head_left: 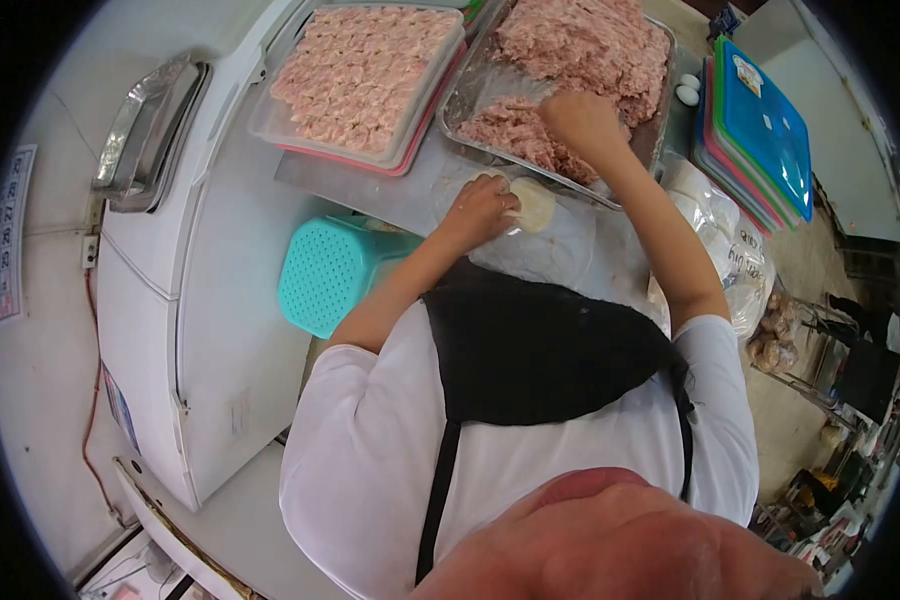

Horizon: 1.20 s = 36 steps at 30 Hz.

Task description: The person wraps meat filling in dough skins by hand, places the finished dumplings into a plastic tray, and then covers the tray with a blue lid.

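Observation:
My left hand (482, 208) is closed over the metal table, its curled fingertips at the edge of a round, pale dough wrapper (536, 206). Clear plastic sheeting (560, 250) lies under and around the wrapper. Farther forward, my right hand (582, 122) is closed and sits low in a metal tray (660, 150) of raw ground meat (585, 45), against a smaller portion at the near side. Whatever its fingers hold is hidden by the hand. Left of that tray, a clear plastic tray (260, 125) holds closely packed rows of small pinkish pieces.
Two white eggs (687, 95) lie right of the meat tray. Beside them stands a stack of colored plastic lids or trays (770, 125). Plastic bags (735, 260) sit at the right edge. A turquoise perforated stool (325, 280) and a white freezer (230, 330) are at left.

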Motion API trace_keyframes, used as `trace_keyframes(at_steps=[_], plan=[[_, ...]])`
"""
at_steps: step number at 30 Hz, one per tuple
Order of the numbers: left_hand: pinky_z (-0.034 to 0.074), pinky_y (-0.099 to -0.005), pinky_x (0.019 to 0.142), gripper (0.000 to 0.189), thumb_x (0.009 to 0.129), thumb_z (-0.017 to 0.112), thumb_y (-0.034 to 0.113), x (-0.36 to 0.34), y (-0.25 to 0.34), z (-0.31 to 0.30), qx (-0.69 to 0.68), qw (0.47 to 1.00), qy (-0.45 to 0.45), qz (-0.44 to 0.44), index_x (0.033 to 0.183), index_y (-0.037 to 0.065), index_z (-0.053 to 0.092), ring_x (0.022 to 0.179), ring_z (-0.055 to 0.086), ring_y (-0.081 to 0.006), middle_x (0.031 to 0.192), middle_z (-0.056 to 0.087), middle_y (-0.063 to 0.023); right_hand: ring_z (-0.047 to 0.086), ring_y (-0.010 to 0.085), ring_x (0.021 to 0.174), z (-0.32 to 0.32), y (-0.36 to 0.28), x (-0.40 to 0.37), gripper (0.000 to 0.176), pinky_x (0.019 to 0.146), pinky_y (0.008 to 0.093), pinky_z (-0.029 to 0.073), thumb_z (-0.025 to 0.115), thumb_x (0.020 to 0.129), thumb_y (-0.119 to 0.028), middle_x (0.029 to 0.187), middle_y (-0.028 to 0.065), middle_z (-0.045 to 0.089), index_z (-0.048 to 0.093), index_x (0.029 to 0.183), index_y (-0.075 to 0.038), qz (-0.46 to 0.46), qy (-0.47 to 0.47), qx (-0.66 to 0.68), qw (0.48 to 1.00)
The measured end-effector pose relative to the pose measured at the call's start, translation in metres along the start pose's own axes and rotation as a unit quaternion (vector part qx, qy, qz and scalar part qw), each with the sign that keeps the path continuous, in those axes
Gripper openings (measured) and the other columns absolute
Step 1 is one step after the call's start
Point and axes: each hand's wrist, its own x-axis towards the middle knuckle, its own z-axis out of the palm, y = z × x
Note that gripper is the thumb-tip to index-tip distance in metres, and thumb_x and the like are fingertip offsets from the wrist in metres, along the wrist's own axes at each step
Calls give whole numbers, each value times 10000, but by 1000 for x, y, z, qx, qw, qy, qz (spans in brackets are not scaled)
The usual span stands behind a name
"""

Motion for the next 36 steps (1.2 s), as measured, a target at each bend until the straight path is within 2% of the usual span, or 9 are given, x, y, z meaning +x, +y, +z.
trace_keyframes(at_steps=[6, 12, 17, 20, 23, 26, 28, 32, 36], plan=[[457, -388, 814, 164, 813, 651, 169, 2, -8, -3, -86, 995, 58, -3, 950, 84, 687, 918, 569, -299, 933, 610, -105, 650, 333, 736, 2, -47, -13, 158, 633, 433, 507, 547, 807, -146, 715, 171, 637, 637, 743, -34, -69, 58, 126, 988], [471, -310, 811, 224, 906, 571, 206, 7, -18, -28, -402, 898, 86, -156, 1022, 36, 659, 900, 604, -199, 982, 636, -87, 636, 355, 751, 38, -22, -35, 367, 660, 457, 499, 456, 929, -339, 774, 163, 650, 660, 813, -57, 69, -23, 364, 929], [464, -264, 806, 289, 915, 576, 172, 7, -33, -44, -502, 843, 38, -189, 1159, 17, 574, 902, 583, -124, 1003, 625, -54, 646, 342, 728, -27, -30, -18, 354, 641, 461, 504, 466, 922, -347, 789, 152, 659, 662, 797, -79, 48, -40, 113, 992], [478, -288, 844, 282, 912, 570, 149, 10, -51, -46, -583, 786, 1, -208, 1154, 6, 564, 960, 601, -154, 1051, 629, -83, 647, 334, 756, 15, -58, -23, 362, 665, 453, 502, 461, 927, -341, 801, 160, 662, 661, 809, -63, 62, -50, 112, 990], [475, -330, 915, 311, 931, 512, 154, 11, -45, -71, -815, 532, -9, -231, 1184, -24, 534, 1026, 610, -217, 1092, 628, -127, 643, 334, 778, 14, -53, -33, 401, 684, 442, 490, 457, 936, -360, 797, 187, 653, 670, 843, -34, 152, -46, 288, 944], [451, -394, 976, 371, 948, 445, 172, 24, -40, -86, -735, 649, -3, -196, 1241, -52, 489, 1093, 586, -283, 1173, 596, -173, 538, 163, 608, -13, -47, -45, 391, 571, 311, 419, 502, 947, -353, 633, 58, 566, 670, 845, -15, 242, -26, 496, 834], [426, -435, 996, 407, 950, 444, 232, 42, -38, -93, -791, 587, 24, -173, 1240, -50, 487, 1127, 559, -303, 1213, 572, -178, 393, 43, 563, -27, -44, -50, 358, 510, 221, 333, 520, 956, -314, 596, -49, 449, 662, 808, -21, 317, 22, 561, 764], [375, -478, 1026, 514, 936, 449, 401, 74, -22, -122, -890, 434, 14, -138, 1215, -27, 506, 1188, 499, -322, 1250, 542, -176, 376, 39, 537, -43, -41, -53, 353, 484, 226, 314, 523, 956, -320, 577, -53, 430, 659, 845, -14, 302, 132, 600, 729], [364, -483, 1009, 667, 906, 377, 592, 107, 23, -156, -875, 418, 116, -213, 1171, 0, 529, 1122, 515, -328, 1128, 588, -164, 531, 143, 614, -27, -67, -46, 307, 576, 286, 432, 545, 938, -298, 676, 40, 573, 659, 1014, -23, 305, 161, 497, 796]])
